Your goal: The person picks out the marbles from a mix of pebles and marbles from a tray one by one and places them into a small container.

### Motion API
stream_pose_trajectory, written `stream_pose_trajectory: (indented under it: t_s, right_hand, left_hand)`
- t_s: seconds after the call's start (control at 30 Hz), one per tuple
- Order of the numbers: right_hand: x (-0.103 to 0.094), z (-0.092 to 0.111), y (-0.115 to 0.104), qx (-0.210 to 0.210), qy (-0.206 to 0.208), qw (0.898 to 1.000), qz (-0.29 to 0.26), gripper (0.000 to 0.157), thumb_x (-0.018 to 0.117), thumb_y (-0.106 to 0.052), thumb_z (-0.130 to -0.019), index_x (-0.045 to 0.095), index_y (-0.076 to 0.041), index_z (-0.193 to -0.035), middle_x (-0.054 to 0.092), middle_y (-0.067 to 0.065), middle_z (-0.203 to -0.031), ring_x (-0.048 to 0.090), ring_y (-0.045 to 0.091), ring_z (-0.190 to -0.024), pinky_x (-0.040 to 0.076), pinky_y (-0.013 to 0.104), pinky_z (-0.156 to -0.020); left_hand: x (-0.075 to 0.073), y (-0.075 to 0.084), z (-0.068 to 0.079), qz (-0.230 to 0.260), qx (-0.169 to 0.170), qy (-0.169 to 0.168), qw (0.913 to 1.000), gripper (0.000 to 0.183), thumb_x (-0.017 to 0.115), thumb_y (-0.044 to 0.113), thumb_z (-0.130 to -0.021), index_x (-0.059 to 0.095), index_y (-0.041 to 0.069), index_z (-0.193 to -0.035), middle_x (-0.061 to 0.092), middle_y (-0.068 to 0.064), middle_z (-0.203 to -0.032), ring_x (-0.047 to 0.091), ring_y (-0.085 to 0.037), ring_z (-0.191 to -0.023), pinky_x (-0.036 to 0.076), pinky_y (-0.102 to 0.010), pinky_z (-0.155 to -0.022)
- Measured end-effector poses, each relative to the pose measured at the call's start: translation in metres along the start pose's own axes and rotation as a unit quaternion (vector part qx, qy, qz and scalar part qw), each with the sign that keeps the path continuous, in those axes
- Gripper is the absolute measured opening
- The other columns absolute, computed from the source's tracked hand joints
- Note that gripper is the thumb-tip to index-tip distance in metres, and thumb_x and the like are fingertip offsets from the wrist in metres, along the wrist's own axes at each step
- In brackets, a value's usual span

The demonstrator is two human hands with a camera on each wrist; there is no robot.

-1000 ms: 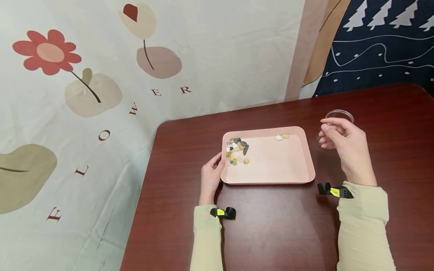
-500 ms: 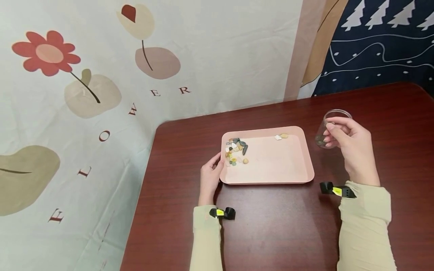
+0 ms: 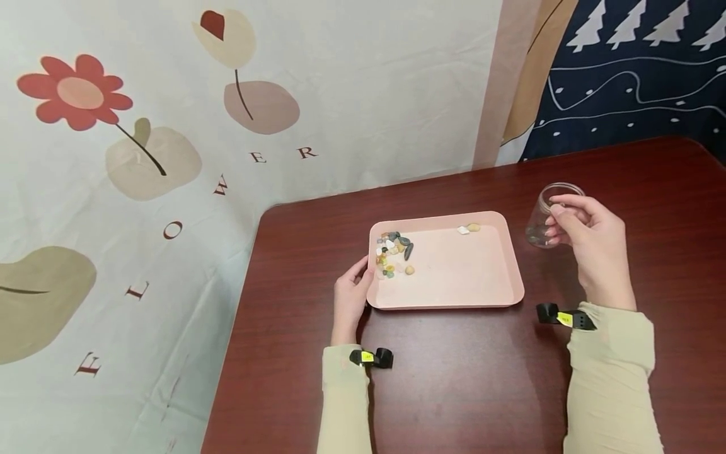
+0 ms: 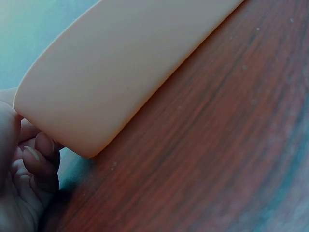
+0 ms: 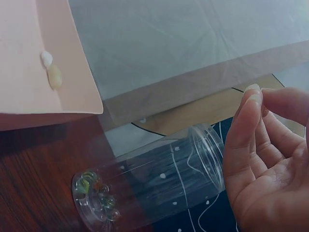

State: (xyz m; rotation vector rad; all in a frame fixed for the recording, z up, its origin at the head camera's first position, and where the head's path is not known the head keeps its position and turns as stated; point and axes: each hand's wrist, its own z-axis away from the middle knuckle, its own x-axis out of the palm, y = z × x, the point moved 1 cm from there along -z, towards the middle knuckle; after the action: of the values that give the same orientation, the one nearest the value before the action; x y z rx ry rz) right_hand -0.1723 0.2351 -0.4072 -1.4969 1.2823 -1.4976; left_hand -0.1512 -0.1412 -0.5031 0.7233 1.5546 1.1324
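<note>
My left hand (image 3: 349,296) holds the left edge of a shallow pink tray (image 3: 448,296), thumb at the rim. In the left wrist view its curled fingers (image 4: 41,154) lie by the tray's corner. Inside the tray, a cluster of small mixed stones (image 3: 391,247) lies along the left side; a white stone (image 3: 463,230) and a tan stone (image 3: 473,227) sit at the far right. My right hand (image 3: 595,243) is beside the mouth of a clear jar (image 3: 539,224), thumb and index tips together; I cannot tell whether they pinch something. Glass marbles (image 5: 99,198) lie at the jar's bottom.
The dark reddish wooden table (image 3: 454,378) carries the tray and the jar. Behind it hangs a pale flower-print cloth (image 3: 368,94), with a dark blue tree-print cloth (image 3: 624,94) at the right.
My right hand has moved right and slightly down from over the jar, so more of the jar shows. The left hand and tray stay in place.
</note>
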Motion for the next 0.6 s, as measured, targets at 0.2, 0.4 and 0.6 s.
stream_pose_trajectory:
  t_s: [0.2,0.4,0.6]
  right_hand:
    - [-0.0020,-0.0003,0.0017,0.001,0.008,1.000,0.000,0.034,0.066,-0.008,-0.079,0.057,0.006,-0.109,0.060,0.013,-0.075,0.056,0.017,-0.056,0.049,0.020,-0.051]
    - [-0.0054,-0.0007,0.0037,0.005,0.015,1.000,0.003,0.034,0.066,-0.008,-0.079,0.058,0.004,-0.109,0.060,0.012,-0.074,0.056,0.017,-0.055,0.049,0.020,-0.051]
    - [-0.0089,-0.0014,0.0058,0.006,0.016,1.000,0.001,0.034,0.066,-0.009,-0.079,0.058,0.004,-0.109,0.061,0.012,-0.072,0.057,0.017,-0.055,0.049,0.020,-0.051]
  left_hand:
    - [-0.0010,-0.0001,0.0004,0.009,0.002,-0.004,0.9999,0.032,0.060,0.036,-0.083,0.062,0.028,-0.114,0.060,0.005,-0.110,0.059,-0.012,-0.079,0.049,-0.025,-0.064]
    - [-0.0002,-0.0001,0.0012,0.004,0.004,-0.003,1.0000,0.031,0.059,0.036,-0.084,0.062,0.029,-0.114,0.059,0.007,-0.111,0.057,-0.011,-0.079,0.048,-0.026,-0.064]
    - [0.0005,0.0015,0.0020,0.005,0.006,-0.003,1.0000,0.031,0.060,0.035,-0.084,0.062,0.028,-0.114,0.059,0.007,-0.112,0.057,-0.011,-0.078,0.048,-0.025,-0.064]
